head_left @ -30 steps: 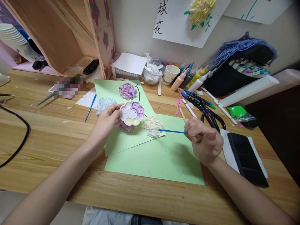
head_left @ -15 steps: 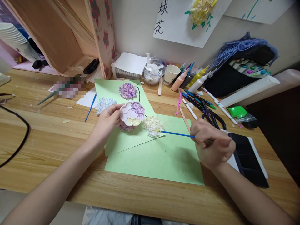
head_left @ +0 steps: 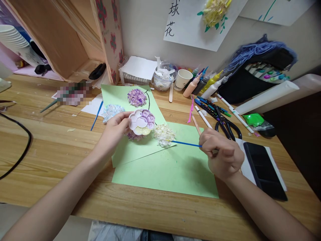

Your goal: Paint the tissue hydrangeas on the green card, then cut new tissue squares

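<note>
My left hand (head_left: pixel 115 128) pinches the rim of a white flower-shaped paint palette (head_left: pixel 141 122), its wells stained purple and pale yellow. In my right hand (head_left: pixel 222 152) is a thin blue paintbrush (head_left: pixel 187 144), and its tip meets the cream paper flower (head_left: pixel 165 135) on the green paper (head_left: pixel 160 174). Behind the palette, a pinkish-purple paper flower (head_left: pixel 134 136) is mostly covered. A purple paper flower (head_left: pixel 136 97) lies farther back, and a light blue one (head_left: pixel 112 111) sits beyond my left hand.
Black scissors (head_left: pixel 229 127), pens and a black case (head_left: pixel 264 170) lie on the right. Paint bottles (head_left: pixel 192 86), a paper cup (head_left: pixel 183 79) and a bowl of paper scraps (head_left: pixel 164 78) stand along the back. A second blue brush (head_left: pixel 97 115) rests at left.
My right hand has shifted slightly left, and its grip sits nearer the brush tip's end. The tip stays at the cream flower. My left hand and the palette hold almost still.
</note>
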`<state>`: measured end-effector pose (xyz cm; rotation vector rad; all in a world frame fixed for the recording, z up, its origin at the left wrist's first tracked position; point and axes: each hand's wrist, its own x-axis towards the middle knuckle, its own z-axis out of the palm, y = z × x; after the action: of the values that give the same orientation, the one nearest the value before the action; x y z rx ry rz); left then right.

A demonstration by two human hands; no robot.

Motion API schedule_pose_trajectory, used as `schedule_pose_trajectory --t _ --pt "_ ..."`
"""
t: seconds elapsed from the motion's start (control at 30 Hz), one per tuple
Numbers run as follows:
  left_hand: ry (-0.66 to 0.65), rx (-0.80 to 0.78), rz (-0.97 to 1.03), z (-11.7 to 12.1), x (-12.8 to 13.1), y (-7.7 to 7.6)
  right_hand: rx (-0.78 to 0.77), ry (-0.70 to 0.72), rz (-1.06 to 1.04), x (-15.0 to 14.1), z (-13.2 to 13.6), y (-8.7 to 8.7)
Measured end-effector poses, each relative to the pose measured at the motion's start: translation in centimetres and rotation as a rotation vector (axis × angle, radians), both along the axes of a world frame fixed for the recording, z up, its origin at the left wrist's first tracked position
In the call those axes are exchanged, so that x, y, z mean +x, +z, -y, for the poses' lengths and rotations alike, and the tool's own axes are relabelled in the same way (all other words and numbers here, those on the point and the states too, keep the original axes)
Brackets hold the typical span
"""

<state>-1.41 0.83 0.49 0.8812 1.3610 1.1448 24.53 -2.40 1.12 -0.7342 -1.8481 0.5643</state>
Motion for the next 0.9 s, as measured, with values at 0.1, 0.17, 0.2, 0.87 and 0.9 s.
schedule_pose_trajectory --t 0.1,0.17,0.2,0.87,0.9 --pt "0.013 -0.004 0.002 0.0 0.0 0.1 0.039 -0.020 -0.016 0.0 0.2 0.1" --pt "0.021 -0.007 0.007 0.0 0.1 0.2 0.063 -0.025 -0.036 0.0 0.3 0.2" --pt "0.023 -0.007 0.007 0.1 0.1 0.2 0.078 -0.017 -0.034 0.0 0.4 0.3" --pt "-0.140 -0.062 -0.082 0.9 1.4 -0.2 -0.090 0.157 0.024 -1.0 0.9 0.5" --pt "-0.152 -0.058 -0.086 0.9 1.5 -0.3 -0.116 0.175 0.043 -1.1 0.8 0.6"
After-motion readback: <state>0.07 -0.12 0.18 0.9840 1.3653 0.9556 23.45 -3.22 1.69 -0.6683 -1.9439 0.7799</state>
